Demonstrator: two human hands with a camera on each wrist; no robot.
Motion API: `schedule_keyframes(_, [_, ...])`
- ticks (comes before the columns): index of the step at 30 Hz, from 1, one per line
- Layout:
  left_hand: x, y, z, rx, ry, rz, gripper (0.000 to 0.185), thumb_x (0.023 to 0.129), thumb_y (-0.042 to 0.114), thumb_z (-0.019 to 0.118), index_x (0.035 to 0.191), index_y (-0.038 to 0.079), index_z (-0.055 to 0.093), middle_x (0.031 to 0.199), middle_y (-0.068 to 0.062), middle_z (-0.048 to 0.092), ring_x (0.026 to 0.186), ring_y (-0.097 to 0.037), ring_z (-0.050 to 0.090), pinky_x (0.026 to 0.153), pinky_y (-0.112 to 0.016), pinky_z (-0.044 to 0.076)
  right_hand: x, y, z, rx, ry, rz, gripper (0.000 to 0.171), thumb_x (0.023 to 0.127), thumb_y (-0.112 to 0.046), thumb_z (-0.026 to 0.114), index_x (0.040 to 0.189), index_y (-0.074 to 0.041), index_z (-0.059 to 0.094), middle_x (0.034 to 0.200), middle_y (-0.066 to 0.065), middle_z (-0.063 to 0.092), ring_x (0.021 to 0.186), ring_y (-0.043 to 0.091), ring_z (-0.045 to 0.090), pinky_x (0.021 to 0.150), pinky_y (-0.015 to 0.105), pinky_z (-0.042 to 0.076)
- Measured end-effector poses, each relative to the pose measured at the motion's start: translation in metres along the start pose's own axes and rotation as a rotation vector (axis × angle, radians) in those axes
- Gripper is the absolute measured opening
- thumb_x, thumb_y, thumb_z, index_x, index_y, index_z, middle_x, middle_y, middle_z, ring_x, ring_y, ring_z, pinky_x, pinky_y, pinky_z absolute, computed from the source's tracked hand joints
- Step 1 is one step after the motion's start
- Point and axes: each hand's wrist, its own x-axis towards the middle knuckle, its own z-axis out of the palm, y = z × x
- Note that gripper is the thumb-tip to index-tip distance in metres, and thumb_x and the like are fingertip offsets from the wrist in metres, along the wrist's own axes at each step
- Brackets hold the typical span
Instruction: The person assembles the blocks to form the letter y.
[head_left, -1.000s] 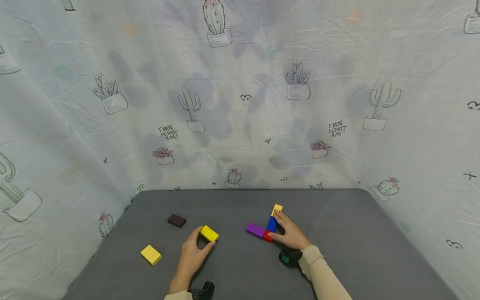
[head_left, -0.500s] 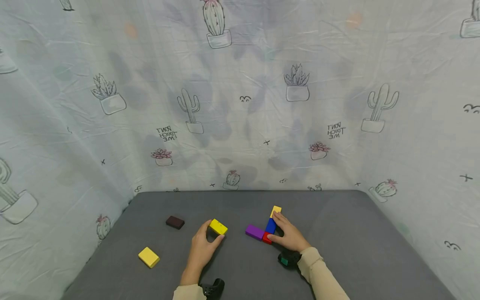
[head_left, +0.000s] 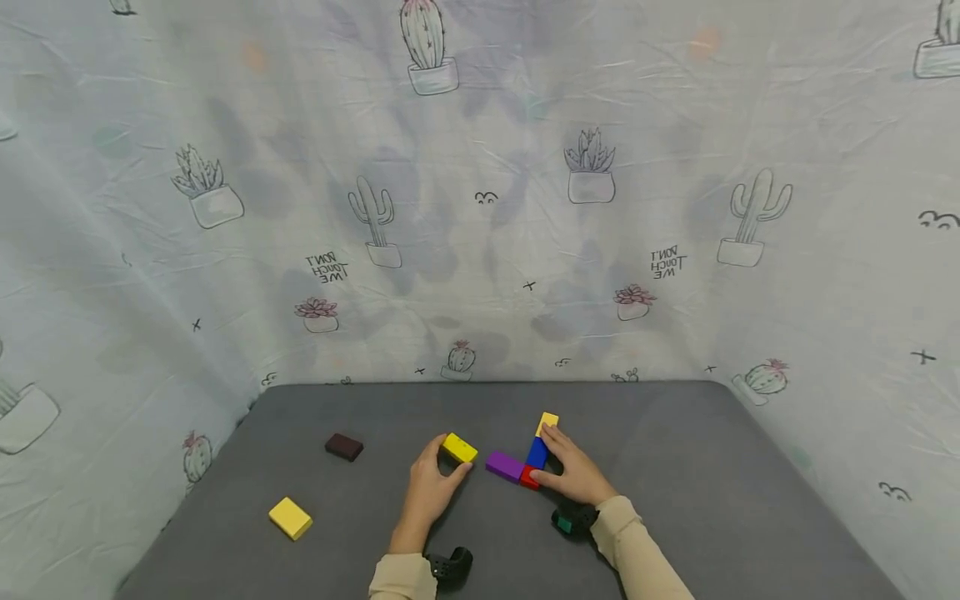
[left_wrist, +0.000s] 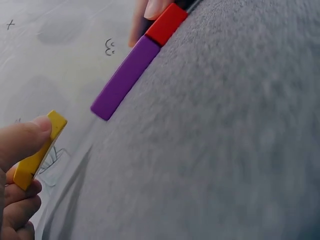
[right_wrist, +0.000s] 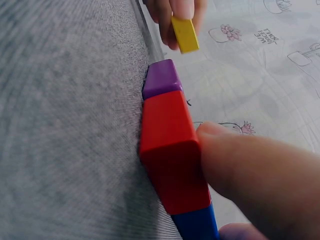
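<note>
My left hand (head_left: 429, 492) pinches a bright yellow rectangular block (head_left: 460, 448) between thumb and fingers; the left wrist view shows this block (left_wrist: 31, 167) raised off the table. To its right, a purple block (head_left: 505, 467) lies end-on against a red block (head_left: 529, 477). A blue block (head_left: 537, 453) and a pale yellow block (head_left: 549, 421) run on from the red one, away from me, making an angled shape. My right hand (head_left: 577, 473) rests on this row, thumb touching the red block (right_wrist: 167, 120) and fingertips at the pale yellow one. Those fingers partly cover the blue block.
A dark brown block (head_left: 344, 447) lies at the back left of the grey table (head_left: 675, 467). Nearer the front left lies another pale yellow block (head_left: 290, 518). A curtain (head_left: 480, 250) printed with cacti stands behind and beside the table. Both wrists wear black devices.
My left hand has carried the bright yellow block rightward and slightly away from me, closer to the purple block. My right hand stays on the joined row.
</note>
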Motion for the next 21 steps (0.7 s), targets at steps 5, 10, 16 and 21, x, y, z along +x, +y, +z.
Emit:
schedule_keyframes(5, [0.001, 0.003, 0.007, -0.003, -0.01, 0.003, 0.066, 0.081, 0.03, 0.075, 0.132, -0.002, 0.049, 0.131, -0.023, 0.054, 0.122, -0.039, 0.051, 0.1, -0.053, 0.042, -0.001, 0.001, 0.003, -0.002, 0.0, 0.004, 0.08, 0.087, -0.046, 0.063, 0.147, -0.003, 0.032, 0.156, 0.013, 0.023, 0.144, 0.036, 0.018, 0.111, 0.06, 0.026])
schedule_keyframes(10, [0.001, 0.008, 0.014, 0.004, -0.033, -0.015, 0.066, 0.082, 0.031, 0.074, 0.133, -0.002, 0.049, 0.133, -0.023, 0.053, 0.123, -0.043, 0.048, 0.101, -0.056, 0.04, -0.001, 0.002, 0.005, 0.007, 0.0, 0.012, 0.08, 0.087, -0.046, 0.064, 0.147, -0.002, 0.032, 0.156, 0.014, 0.023, 0.144, 0.037, 0.019, 0.11, 0.06, 0.026])
schedule_keyframes(16, [0.004, 0.007, 0.02, 0.011, -0.032, -0.04, 0.065, 0.082, 0.029, 0.075, 0.132, -0.003, 0.049, 0.133, -0.025, 0.052, 0.126, -0.049, 0.043, 0.104, -0.059, 0.036, -0.001, 0.001, 0.004, 0.007, -0.005, 0.017, 0.081, 0.087, -0.046, 0.064, 0.147, -0.004, 0.032, 0.157, 0.013, 0.022, 0.144, 0.035, 0.018, 0.111, 0.059, 0.026])
schedule_keyframes(21, [0.008, 0.008, 0.022, 0.01, -0.028, -0.043, 0.065, 0.082, 0.028, 0.075, 0.132, -0.004, 0.049, 0.132, -0.026, 0.052, 0.127, -0.051, 0.04, 0.104, -0.06, 0.034, 0.001, 0.0, 0.002, 0.006, 0.012, 0.006, 0.081, 0.086, -0.046, 0.064, 0.147, -0.004, 0.032, 0.156, 0.012, 0.023, 0.145, 0.034, 0.017, 0.111, 0.058, 0.026])
